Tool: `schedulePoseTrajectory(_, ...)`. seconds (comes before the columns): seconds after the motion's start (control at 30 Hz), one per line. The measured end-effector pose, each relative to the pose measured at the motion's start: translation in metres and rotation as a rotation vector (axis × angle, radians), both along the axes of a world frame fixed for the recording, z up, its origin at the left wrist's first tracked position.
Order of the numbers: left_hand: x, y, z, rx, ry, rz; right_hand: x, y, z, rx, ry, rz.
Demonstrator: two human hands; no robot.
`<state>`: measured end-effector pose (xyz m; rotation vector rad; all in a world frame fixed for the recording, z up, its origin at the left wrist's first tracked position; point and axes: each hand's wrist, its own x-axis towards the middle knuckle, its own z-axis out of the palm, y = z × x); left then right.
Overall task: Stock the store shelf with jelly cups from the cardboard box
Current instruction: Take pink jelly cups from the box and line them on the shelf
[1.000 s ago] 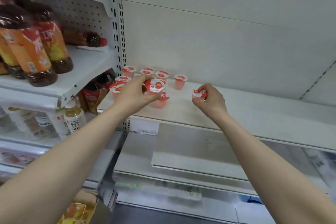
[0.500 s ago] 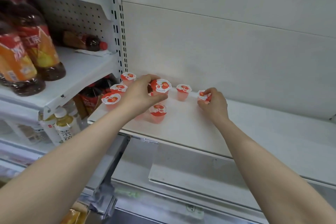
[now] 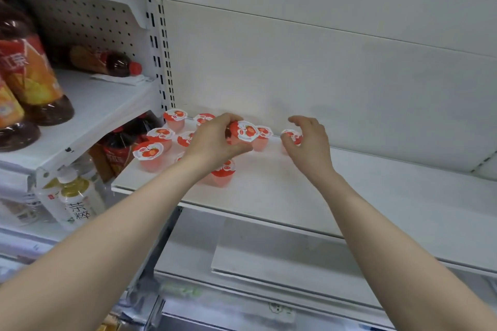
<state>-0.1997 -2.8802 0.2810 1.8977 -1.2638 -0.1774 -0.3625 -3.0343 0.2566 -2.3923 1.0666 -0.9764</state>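
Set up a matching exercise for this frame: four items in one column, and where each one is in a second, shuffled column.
1 tilted jelly cup
2 red-capped bottle
3 pale tea bottle
4 rightmost jelly cup

A lying on its side, upper left
B gripped by the left hand
C beside the right hand
D upright, lower left

Pairs: 1-B, 2-A, 3-D, 4-C

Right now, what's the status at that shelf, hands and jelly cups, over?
Left hand grips a tilted jelly cup above the shelf. Right hand loose around the end cup, standing at the back. Nothing blocks the space to its right.
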Motion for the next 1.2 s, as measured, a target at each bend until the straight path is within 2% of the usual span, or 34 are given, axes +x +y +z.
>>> schedulePoseTrajectory(0.17,-0.018,-0.021,-0.004,-0.005,-0.098,-0.067,0.000,0.037,0.032,0.248,-0.024,0.178)
schedulePoseTrajectory(0.27,-0.028,-0.030,-0.007,-0.011,-0.129,-0.106,-0.001,0.044,0.037,0.344,0.021,0.195)
schedulePoseTrajectory(0.43,-0.021,-0.028,-0.012,0.084,-0.196,-0.173,-0.003,0.036,0.033,0.308,0.073,0.116)
schedulePoseTrajectory(0.53,0.005,-0.011,-0.011,0.103,-0.303,-0.076,-0.003,0.028,0.027,0.235,0.146,0.077)
schedulePoseTrajectory(0.67,0.031,0.007,-0.018,0.173,-0.372,-0.027,0.010,0.027,0.008,0.150,0.282,0.121)
schedulePoseTrajectory(0.8,0.033,0.014,-0.025,0.241,-0.450,-0.053,0.027,0.032,-0.006,0.050,0.269,0.187)
schedulePoseTrajectory(1.2,0.031,0.016,-0.024,0.262,-0.452,-0.033,0.033,0.029,-0.011,-0.096,0.322,0.173)
